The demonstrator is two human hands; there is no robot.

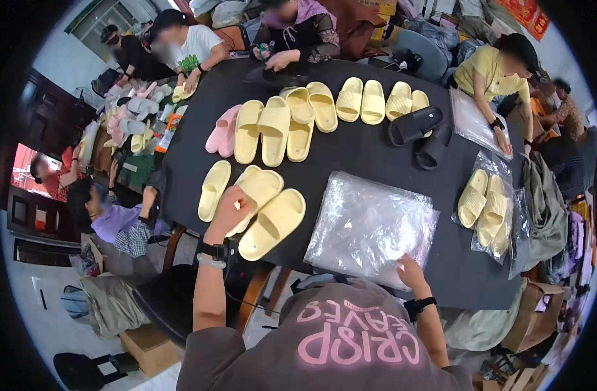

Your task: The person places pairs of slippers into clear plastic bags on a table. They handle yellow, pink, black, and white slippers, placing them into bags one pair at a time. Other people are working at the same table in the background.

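My left hand point(232, 206) is closed on a yellow slipper point(262, 184) on the dark table. Another yellow slipper point(273, 225) lies tilted just right of it, and a third yellow slipper point(214, 190) sits to the left. My right hand point(412, 272) is at the near edge of a stack of clear plastic bags point(370, 225); its bent fingers appear to pinch the film. Beyond my left hand stand several more yellow slippers point(274, 130) and a pair of pink slippers point(224, 130).
Black slippers point(416, 126) rest beside yellow pairs at the far side. At right, yellow slippers point(484, 205) lie in a clear bag. Across the right corner a person point(497, 78) handles more plastic bags point(477, 120). Other people sit around the far and left sides. A chair point(181, 293) stands near my left.
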